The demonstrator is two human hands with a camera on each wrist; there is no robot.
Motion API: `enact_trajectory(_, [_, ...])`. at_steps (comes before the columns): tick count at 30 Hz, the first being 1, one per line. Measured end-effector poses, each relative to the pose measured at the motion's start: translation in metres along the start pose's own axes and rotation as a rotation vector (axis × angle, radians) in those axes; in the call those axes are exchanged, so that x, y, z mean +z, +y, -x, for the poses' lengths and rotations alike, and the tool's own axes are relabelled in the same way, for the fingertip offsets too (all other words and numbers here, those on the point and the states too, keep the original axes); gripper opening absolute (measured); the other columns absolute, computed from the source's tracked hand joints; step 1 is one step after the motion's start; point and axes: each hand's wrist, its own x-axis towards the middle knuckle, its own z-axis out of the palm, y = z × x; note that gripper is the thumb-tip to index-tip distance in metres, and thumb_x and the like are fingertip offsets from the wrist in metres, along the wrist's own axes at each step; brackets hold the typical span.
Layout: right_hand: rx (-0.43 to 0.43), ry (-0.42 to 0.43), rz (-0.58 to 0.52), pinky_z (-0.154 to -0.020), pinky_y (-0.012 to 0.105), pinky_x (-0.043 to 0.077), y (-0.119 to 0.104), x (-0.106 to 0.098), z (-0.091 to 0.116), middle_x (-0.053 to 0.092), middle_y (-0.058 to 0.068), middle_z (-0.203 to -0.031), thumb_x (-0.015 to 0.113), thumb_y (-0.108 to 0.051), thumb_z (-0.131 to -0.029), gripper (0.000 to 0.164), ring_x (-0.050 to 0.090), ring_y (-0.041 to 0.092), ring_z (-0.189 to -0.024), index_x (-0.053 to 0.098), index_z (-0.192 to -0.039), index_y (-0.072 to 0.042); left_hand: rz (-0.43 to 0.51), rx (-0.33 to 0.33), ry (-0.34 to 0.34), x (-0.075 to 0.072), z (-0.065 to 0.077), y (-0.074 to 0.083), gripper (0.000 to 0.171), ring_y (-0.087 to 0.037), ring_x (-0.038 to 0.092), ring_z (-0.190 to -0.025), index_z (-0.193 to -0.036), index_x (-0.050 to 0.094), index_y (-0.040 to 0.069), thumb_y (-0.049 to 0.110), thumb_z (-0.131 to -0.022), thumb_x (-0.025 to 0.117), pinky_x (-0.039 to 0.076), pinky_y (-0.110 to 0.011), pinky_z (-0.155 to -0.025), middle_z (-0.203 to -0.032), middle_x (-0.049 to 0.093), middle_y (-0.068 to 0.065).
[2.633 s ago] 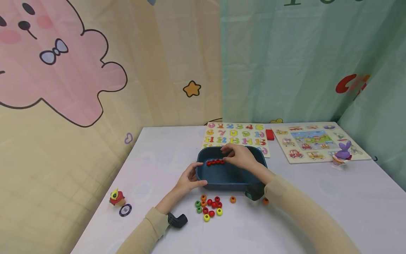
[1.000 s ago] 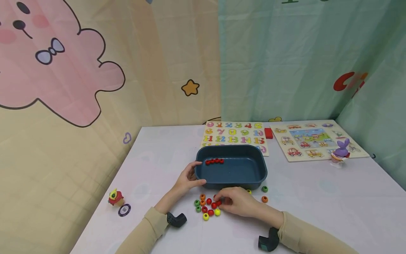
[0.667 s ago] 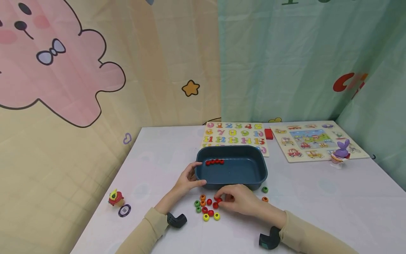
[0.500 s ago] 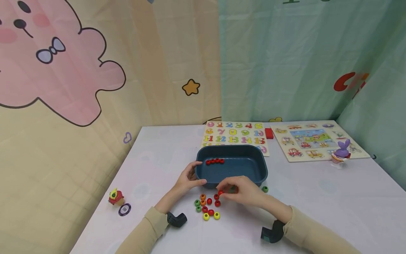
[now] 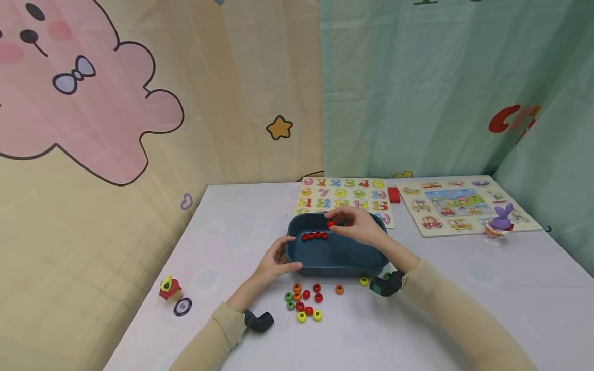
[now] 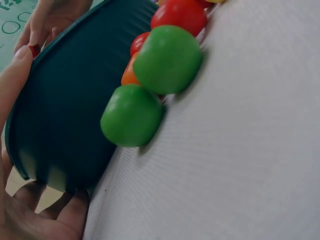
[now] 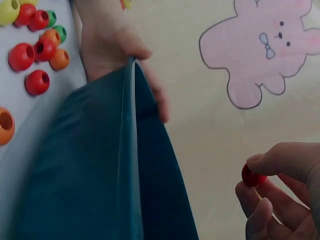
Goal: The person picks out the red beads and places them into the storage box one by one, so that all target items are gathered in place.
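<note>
My left hand (image 5: 275, 261) grips the left end of a dark blue tray (image 5: 342, 271), thumb at the front wall and fingers at the side. My right hand (image 5: 356, 225) is over the tray's back part, pinching a red bead (image 5: 331, 223) between thumb and fingertips. In the right wrist view the pinched bead (image 7: 254, 176) shows its hole. A short row of red beads (image 5: 315, 236) lies inside the tray on the left, just below the pinched one. In front of the tray, loose red, green, orange and yellow beads (image 5: 306, 294) lie in a cluster on the table.
An orange bead (image 5: 340, 289), a yellow bead (image 5: 364, 281) and a green bead (image 5: 387, 276) lie apart near the tray's front right. Behind stand a number board (image 5: 341, 193), a red block (image 5: 394, 195) and a picture puzzle (image 5: 464, 206). Small toys (image 5: 170, 288) sit far left.
My right hand has pinched a red bead from the cluster and carried it up and away over the tray. The left hand has stayed on the tray's end.
</note>
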Motion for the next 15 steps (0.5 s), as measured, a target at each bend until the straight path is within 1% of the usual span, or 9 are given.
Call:
enact_trajectory(3, [0.042, 0.001, 0.002, -0.071, 0.031, 0.05, 0.014, 0.0, -0.011, 0.062, 0.003, -0.099, 0.067, -0.016, -0.08, 0.027, 0.057, 0.017, -0.087, 0.062, -0.105, -0.008, 0.007, 0.004, 0.011, -0.002, -0.002, -0.011, 0.068, -0.029, 0.033, -0.125, -0.132, 0.035, 0.007, 0.01, -0.075, 0.071, 0.034, -0.035, -0.097, -0.14, 0.03, -0.014])
enact_trajectory(5, [0.057, -0.004, 0.006, -0.075, 0.034, 0.05, 0.024, 0.002, -0.016, 0.062, 0.004, -0.098, 0.068, -0.013, -0.079, 0.025, 0.058, 0.018, -0.088, 0.062, -0.103, -0.008, 0.0, 0.012, 0.017, -0.002, -0.002, -0.014, 0.068, -0.028, 0.034, -0.125, -0.132, 0.036, 0.008, 0.013, -0.075, 0.072, 0.035, -0.035, -0.097, -0.14, 0.031, -0.012])
enact_trajectory(6, [0.061, -0.007, 0.027, -0.077, 0.034, 0.049, 0.028, 0.003, -0.018, 0.063, 0.005, -0.098, 0.068, -0.012, -0.078, 0.025, 0.058, 0.018, -0.088, 0.062, -0.102, -0.008, -0.004, 0.015, 0.021, -0.002, -0.002, -0.015, 0.069, -0.027, 0.035, -0.124, -0.132, 0.036, 0.009, 0.015, -0.074, 0.073, 0.035, -0.034, -0.096, -0.139, 0.032, -0.012])
enact_trajectory(9, [0.086, -0.023, 0.106, -0.077, 0.034, 0.05, 0.04, 0.008, -0.022, 0.063, 0.004, -0.095, 0.07, -0.011, -0.077, 0.026, 0.059, 0.018, -0.085, 0.063, -0.101, -0.007, -0.011, 0.022, 0.03, -0.001, -0.002, -0.015, 0.069, -0.026, 0.036, -0.124, -0.132, 0.037, 0.01, 0.017, -0.074, 0.073, 0.036, -0.034, -0.096, -0.139, 0.032, -0.01])
enact_trajectory(12, [0.122, -0.036, 0.224, -0.072, 0.031, 0.05, 0.045, 0.013, -0.023, 0.062, 0.001, -0.091, 0.072, -0.015, -0.074, 0.026, 0.058, 0.014, -0.078, 0.064, -0.098, -0.008, -0.015, 0.02, 0.029, -0.001, -0.002, -0.014, 0.069, -0.026, 0.036, -0.124, -0.132, 0.037, 0.01, 0.016, -0.074, 0.073, 0.036, -0.035, -0.096, -0.139, 0.032, -0.01])
enact_trajectory(15, [0.153, -0.038, 0.314, -0.067, 0.03, 0.048, 0.049, 0.017, -0.024, 0.062, -0.001, -0.088, 0.075, -0.018, -0.072, 0.025, 0.056, 0.012, -0.074, 0.065, -0.095, -0.011, -0.016, 0.014, 0.024, -0.002, -0.002, -0.012, 0.068, -0.028, 0.035, -0.124, -0.132, 0.036, 0.009, 0.013, -0.075, 0.072, 0.035, -0.035, -0.096, -0.139, 0.031, -0.011])
